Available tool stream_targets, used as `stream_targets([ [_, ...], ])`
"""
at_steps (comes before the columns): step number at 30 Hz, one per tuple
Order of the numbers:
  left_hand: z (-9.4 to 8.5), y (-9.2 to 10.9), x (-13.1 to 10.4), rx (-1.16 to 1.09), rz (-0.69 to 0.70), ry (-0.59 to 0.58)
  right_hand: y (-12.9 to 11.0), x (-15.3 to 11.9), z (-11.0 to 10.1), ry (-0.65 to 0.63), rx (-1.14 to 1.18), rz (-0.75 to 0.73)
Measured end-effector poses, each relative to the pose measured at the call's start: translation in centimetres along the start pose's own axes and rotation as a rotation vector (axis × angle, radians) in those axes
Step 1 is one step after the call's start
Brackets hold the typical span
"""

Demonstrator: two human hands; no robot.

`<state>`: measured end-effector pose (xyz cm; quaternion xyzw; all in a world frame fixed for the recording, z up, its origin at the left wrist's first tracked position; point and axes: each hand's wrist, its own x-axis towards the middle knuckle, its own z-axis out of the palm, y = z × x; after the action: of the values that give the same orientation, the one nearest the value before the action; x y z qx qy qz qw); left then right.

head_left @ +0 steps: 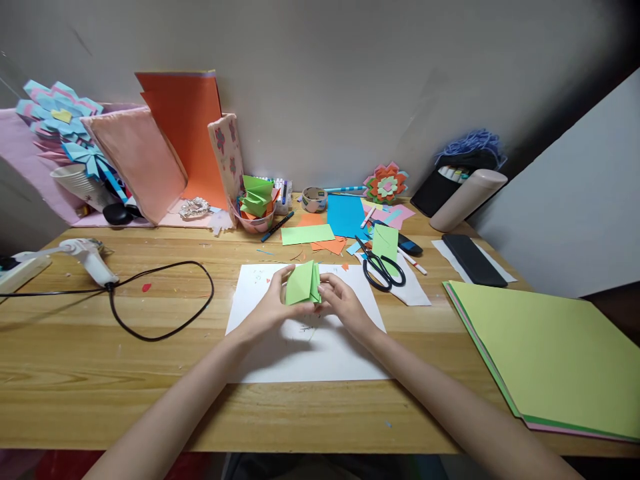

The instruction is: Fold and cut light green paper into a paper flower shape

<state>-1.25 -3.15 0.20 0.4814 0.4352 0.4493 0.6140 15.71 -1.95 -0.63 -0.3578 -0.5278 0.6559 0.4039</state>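
Observation:
Between both hands is a folded piece of light green paper (300, 283), its layers standing apart along the right side. My left hand (274, 300) grips it at the left, thumb along the lower edge and fingers behind the top corner. My right hand (345, 299) has its bent fingers on the layered right edge; some fingertips are hidden. Under the hands lies a white sheet of paper (270, 363) with small pen marks. Black-handled scissors (379, 263) rest at its upper right corner, partly over a green paper strip (386, 243).
Coloured scraps, a blue sheet (345, 213) and a tape roll (315, 199) lie behind. A basket (257, 223) holds folded papers. On the right are a stack of coloured paper (555, 353) and a black phone-like slab (473, 260). A black cable (165, 337) loops at left.

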Motion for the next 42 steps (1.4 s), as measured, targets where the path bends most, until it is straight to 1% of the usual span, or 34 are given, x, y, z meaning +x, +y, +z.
stream_targets([
  [2, 0.2, -0.3, -0.2, 0.09, 0.021, -0.09, 0.1, 0.0, -0.1, 0.008, 0.001, -0.018],
  [4, 0.2, -0.5, -0.3, 0.14, 0.014, -0.109, 0.2, -0.1, -0.1, -0.001, -0.003, -0.043],
  [6, 0.0, -0.6, -0.3, 0.166, 0.0, -0.085, 0.3, -0.3, -0.1, 0.011, -0.038, -0.068],
  [8, -0.1, -0.5, -0.1, 0.178, -0.024, -0.046, 0.3, -0.4, 0.0, 0.054, -0.131, -0.114],
  [11, 0.0, -0.2, 0.2, 0.117, -0.045, 0.02, 0.1, -0.5, -0.2, 0.153, -0.37, -0.222],
  [13, 0.1, 0.1, 0.3, 0.06, -0.034, 0.049, 0.0, -0.5, -0.4, 0.186, -0.508, -0.28],
  [15, 0.2, 0.3, 0.4, 0.069, -0.01, 0.08, 0.0, -0.5, -0.5, 0.174, -0.594, -0.308],
  [18, 0.1, 0.3, 0.4, 0.15, -0.011, 0.137, -0.1, -0.6, -0.5, 0.164, -0.701, -0.337],
  [21, -0.5, 0.1, 0.5, 0.181, -0.05, 0.177, -0.5, -0.8, -0.5, 0.187, -0.792, -0.391],
  [24, -1.1, -0.1, 0.8, 0.145, -0.046, 0.182, -0.9, -0.7, -0.8, 0.185, -0.846, -0.444],
  [27, -1.6, 0.1, 0.9, 0.106, -0.041, 0.161, -1.2, -0.5, -1.3, 0.235, -0.888, -0.515],
  [30, -1.8, 0.3, 1.0, 0.122, -0.074, 0.121, -1.6, -0.3, -2.1, 0.309, -0.855, -0.536],
  [33, -2.0, 0.4, 0.9, 0.114, -0.092, 0.019, -2.2, -0.2, -2.8, 0.378, -0.855, -0.527],
  [36, -2.2, 0.7, 0.8, 0.099, -0.13, -0.085, -2.9, -0.2, -3.6, 0.389, -0.847, -0.503],
  [39, -2.5, 1.3, 0.6, 0.226, -0.11, -0.135, -3.4, -0.1, -4.2, 0.384, -0.759, -0.474],
  [42, -2.6, 1.9, 0.3, 0.361, -0.068, -0.207, -3.7, 0.1, -4.7, 0.387, -0.619, -0.422],
])
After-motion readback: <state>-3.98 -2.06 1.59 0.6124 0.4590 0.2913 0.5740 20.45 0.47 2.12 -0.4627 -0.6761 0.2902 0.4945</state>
